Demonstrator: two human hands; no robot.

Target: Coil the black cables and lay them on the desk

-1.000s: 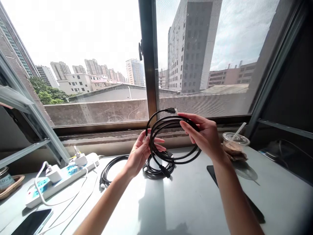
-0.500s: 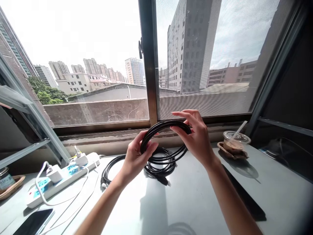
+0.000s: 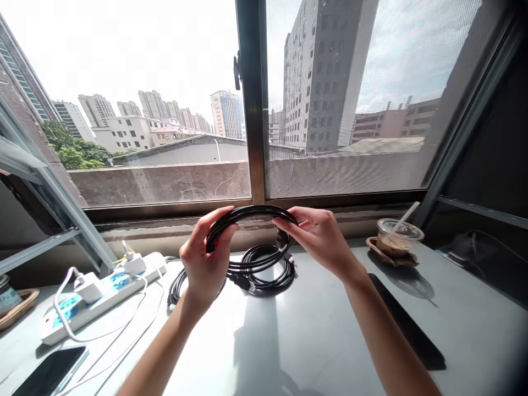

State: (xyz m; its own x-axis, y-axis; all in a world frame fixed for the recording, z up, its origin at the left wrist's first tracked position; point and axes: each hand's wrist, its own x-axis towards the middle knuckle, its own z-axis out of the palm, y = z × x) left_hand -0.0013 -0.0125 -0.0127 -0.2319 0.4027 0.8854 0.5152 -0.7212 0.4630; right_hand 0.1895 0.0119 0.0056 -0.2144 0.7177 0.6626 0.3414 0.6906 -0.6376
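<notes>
A coiled black cable [image 3: 256,211] hangs in the air above the table, held up between both hands. My left hand [image 3: 206,258] is closed around the left side of the loop, its thumb on the near face. On the right, my right hand [image 3: 319,236] pinches the coil between thumb and fingers. A dark plug end shows by the right side of the loop. Beneath and behind lies another black cable coil [image 3: 274,287] on the table. Partly hidden by my left wrist is a further black cable coil [image 3: 176,286].
On the left stand a white power strip [image 3: 103,297] with chargers and thin white cords, and a phone [image 3: 49,371]. To the right are an iced drink cup [image 3: 398,236] in a cardboard holder and a long black flat object [image 3: 408,324]. A window frame [image 3: 258,165] rises behind the table.
The held coil has shifted left and turned. My left hand has moved left, and the right hand's raised fingers have come down onto the coil. A plug end now shows at the right.
</notes>
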